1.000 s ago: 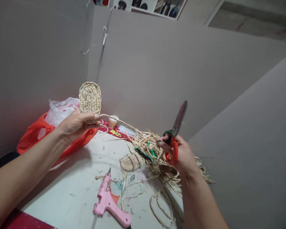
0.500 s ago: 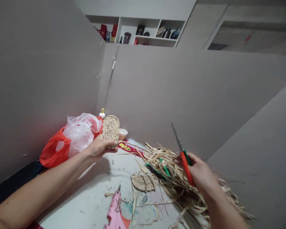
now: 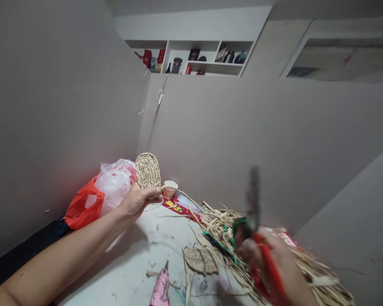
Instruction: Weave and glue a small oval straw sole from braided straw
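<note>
Pinched between thumb and fingers, an upright oval of coiled straw braid (image 3: 147,171) is in my left hand (image 3: 139,201). A strand of braid trails from it toward the straw pile. On the right, my right hand (image 3: 282,259) is closed around red-and-green-handled scissors (image 3: 253,199), blurred by motion, with the blades pointing up. Below, between the hands, a second straw oval (image 3: 200,260) lies flat on the table with a strand across it. A pink glue gun (image 3: 160,285) lies nearer me, its nozzle pointing away.
Loose dry straw (image 3: 218,216) is heaped along the right side, with a black-and-green handled tool (image 3: 219,246) on its edge. A paper cup (image 3: 170,190) stands at the back by a red packet (image 3: 181,205). Plastic bags (image 3: 116,182) sit at left. Walls enclose the table (image 3: 137,250).
My right hand has moved lower and nearer me with the scissors, which have turned more upright. My left hand still holds the straw oval up. The camera view has tilted up and shifted left.
</note>
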Tool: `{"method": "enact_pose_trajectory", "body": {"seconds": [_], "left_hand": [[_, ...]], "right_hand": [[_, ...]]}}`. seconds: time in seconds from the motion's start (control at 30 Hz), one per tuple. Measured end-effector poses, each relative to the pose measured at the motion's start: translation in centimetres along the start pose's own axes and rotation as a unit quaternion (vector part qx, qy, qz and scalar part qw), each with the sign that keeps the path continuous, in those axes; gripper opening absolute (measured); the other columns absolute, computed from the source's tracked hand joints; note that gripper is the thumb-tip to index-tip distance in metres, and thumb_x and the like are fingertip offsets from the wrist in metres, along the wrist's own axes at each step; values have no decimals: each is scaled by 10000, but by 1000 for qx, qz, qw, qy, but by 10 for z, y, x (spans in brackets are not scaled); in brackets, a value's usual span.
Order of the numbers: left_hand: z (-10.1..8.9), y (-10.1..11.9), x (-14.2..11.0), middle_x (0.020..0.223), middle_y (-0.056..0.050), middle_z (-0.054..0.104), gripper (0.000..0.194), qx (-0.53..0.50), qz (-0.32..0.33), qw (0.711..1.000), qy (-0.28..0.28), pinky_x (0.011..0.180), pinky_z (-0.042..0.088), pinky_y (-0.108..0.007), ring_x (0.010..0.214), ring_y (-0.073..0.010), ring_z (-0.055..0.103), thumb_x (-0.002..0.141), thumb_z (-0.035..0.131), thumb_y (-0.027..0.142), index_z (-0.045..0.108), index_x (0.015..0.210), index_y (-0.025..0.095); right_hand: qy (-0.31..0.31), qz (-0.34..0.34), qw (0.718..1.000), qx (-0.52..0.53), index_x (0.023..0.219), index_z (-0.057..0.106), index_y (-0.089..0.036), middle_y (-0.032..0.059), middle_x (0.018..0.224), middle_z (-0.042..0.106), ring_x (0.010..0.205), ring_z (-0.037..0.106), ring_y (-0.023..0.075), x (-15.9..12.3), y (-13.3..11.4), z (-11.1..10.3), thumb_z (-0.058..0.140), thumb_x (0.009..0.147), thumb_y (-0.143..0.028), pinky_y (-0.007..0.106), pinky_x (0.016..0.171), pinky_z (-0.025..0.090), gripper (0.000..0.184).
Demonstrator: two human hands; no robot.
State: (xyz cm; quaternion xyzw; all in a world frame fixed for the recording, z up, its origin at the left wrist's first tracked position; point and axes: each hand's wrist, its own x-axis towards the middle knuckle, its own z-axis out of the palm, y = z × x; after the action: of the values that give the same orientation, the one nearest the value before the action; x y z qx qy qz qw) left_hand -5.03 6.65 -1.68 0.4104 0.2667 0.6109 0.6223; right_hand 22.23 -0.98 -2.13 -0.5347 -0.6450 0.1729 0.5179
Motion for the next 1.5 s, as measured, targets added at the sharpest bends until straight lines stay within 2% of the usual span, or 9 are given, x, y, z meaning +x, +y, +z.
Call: {"method": "enact_pose_trajectory", "body": {"seconds": [0.07, 0.13, 0.23, 0.4, 0.57, 0.83, 1.03, 1.23, 1.5], "left_hand": [[3, 8, -5, 639, -2, 627, 166, -2, 27, 1000, 0, 613, 513, -241, 576, -112, 597, 631, 751, 146, 608, 714, 127], [5, 14, -10, 634, 3, 622, 157, -2, 54, 999, 1, 606, 504, -243, 573, -113, 590, 643, 745, 156, 611, 721, 133], [9, 19, -17, 656, 11, 628, 156, -2, 85, 996, 7, 624, 502, -251, 576, -113, 590, 656, 737, 161, 613, 749, 149], [14, 18, -25, 748, -3, 647, 158, 12, 113, 994, 2, 672, 509, -268, 655, -132, 606, 692, 717, 166, 617, 814, 161], [15, 11, -27, 743, -10, 637, 133, 29, 121, 992, 2, 661, 499, -252, 647, -120, 586, 705, 723, 169, 623, 789, 143], [19, 8, -28, 741, 0, 652, 141, 44, 121, 992, 12, 669, 507, -271, 661, -129, 592, 696, 735, 179, 647, 803, 153], [22, 5, -31, 723, -1, 661, 132, 73, 138, 988, -7, 670, 501, -277, 660, -143, 599, 693, 728, 170, 670, 812, 158], [22, 2, -33, 724, -6, 655, 76, 91, 137, 986, -14, 650, 495, -268, 647, -137, 582, 703, 708, 165, 633, 714, 155], [21, -3, -31, 722, 3, 649, 106, 55, 122, 990, -31, 635, 489, -265, 621, -124, 572, 706, 711, 151, 614, 749, 157]], "right_hand": [[-116, -52, 992, -15, 641, 538, -228, -23, 539, 489, 483, 429, 154, -13, -10, 24, 590, 760, -540, 264, 445, 365, 338], [-183, -93, 976, -67, 680, 564, -230, -19, 557, 522, 515, 458, 166, -22, -10, 43, 618, 754, -504, 268, 487, 392, 289], [-185, -126, 966, -131, 788, 614, -250, -3, 557, 575, 516, 515, 195, -27, 6, 60, 586, 782, -511, 282, 510, 422, 262], [-170, -143, 956, -189, 956, 634, -215, 77, 700, 691, 611, 621, 254, -26, 28, 68, 543, 816, -525, 315, 559, 469, 352], [-179, -126, 959, -179, 828, 582, -234, 25, 585, 630, 515, 559, 217, -27, 19, 71, 472, 859, -524, 297, 510, 423, 313], [-191, -106, 959, -179, 828, 573, -210, 32, 625, 631, 552, 542, 203, -25, 13, 73, 457, 853, -545, 299, 541, 443, 355], [-180, -88, 975, -97, 787, 604, -228, -10, 563, 580, 520, 507, 182, -23, 10, 74, 533, 823, -548, 276, 528, 428, 329], [-202, -72, 974, -71, 724, 550, -220, -33, 553, 548, 522, 473, 158, -24, 13, 75, 531, 839, -507, 252, 516, 391, 310], [-158, -39, 986, -42, 614, 454, -223, -64, 508, 389, 492, 361, 129, -31, 15, 83, 552, 806, -535, 244, 484, 311, 379]]}}
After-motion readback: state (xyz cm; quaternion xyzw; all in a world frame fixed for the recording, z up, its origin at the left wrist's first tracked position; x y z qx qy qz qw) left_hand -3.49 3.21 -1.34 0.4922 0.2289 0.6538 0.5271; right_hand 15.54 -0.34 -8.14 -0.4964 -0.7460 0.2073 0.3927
